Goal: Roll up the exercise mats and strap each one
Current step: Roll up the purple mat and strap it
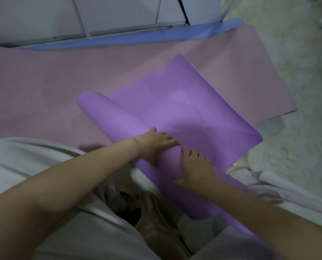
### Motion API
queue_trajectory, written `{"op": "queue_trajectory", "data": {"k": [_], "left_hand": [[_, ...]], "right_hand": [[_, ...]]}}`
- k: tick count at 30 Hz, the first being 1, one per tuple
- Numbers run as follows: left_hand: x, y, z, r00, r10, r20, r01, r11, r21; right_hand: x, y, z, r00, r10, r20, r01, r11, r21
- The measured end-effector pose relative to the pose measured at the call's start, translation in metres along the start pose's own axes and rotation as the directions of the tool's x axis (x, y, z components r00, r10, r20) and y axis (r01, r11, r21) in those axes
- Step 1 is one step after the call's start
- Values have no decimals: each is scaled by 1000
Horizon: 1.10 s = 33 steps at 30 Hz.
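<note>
- Where the purple mat (184, 102) has been wound up, it forms a smooth, matte tube running slantwise from upper left to lower right; the rest lies flat beyond it, its far corner lifted slightly.
- It lies on top of a pink mat (43, 81), spread flat and wide, of the same soft foam look. A strip of a blue mat (137, 37) shows past the pink one's far edge.
- Left hand (154, 147) – fingers curved over the top of the tube, thumb down its near side, grasping it.
- Right hand (197, 167) – just beside the left, lying flatter, fingers spread and pressing on the tube, not clenched.
- A shaggy, pale rug (297, 62) lies to the right, partly under the mats.
- Grey cloth trousers (25, 156) fill the near left.
</note>
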<state>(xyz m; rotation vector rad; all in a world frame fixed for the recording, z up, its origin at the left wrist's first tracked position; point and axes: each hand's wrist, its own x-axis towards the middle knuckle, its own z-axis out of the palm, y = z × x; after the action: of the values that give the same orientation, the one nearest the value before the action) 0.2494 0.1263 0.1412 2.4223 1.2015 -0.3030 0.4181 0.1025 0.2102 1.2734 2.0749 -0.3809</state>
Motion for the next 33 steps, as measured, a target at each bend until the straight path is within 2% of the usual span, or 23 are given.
{"op": "queue_trajectory", "data": {"k": [2, 6, 12, 16, 20, 26, 30, 33], "left_hand": [[4, -4, -4, 1000, 0, 12, 0, 1000, -9], [-1, -9, -9, 998, -56, 2, 56, 998, 8], [-27, -5, -2, 981, -154, -122, 156, 988, 9], [-30, 13, 15, 982, -170, -78, 176, 981, 85], [-30, 18, 22, 978, -157, -137, 171, 980, 99], [-33, 17, 22, 988, -78, -136, 106, 972, 208], [-24, 14, 15, 989, -4, -145, 33, 980, 197], [-17, 11, 12, 979, 16, -201, 12, 990, 140]], "right_hand": [[0, -3, 4, 999, 27, -47, -27, 1000, -9], [17, 6, -7, 997, -35, -69, 41, 995, 87], [45, 25, -35, 997, 2, 78, -22, 969, 244], [47, 39, -35, 980, 27, 197, -111, 896, 431], [43, 43, -29, 944, -13, 330, -198, 778, 597], [34, 41, -21, 908, -78, 412, -261, 663, 702], [32, 40, -21, 904, -82, 420, -251, 694, 675], [29, 42, -17, 943, -33, 331, -201, 735, 647]]}}
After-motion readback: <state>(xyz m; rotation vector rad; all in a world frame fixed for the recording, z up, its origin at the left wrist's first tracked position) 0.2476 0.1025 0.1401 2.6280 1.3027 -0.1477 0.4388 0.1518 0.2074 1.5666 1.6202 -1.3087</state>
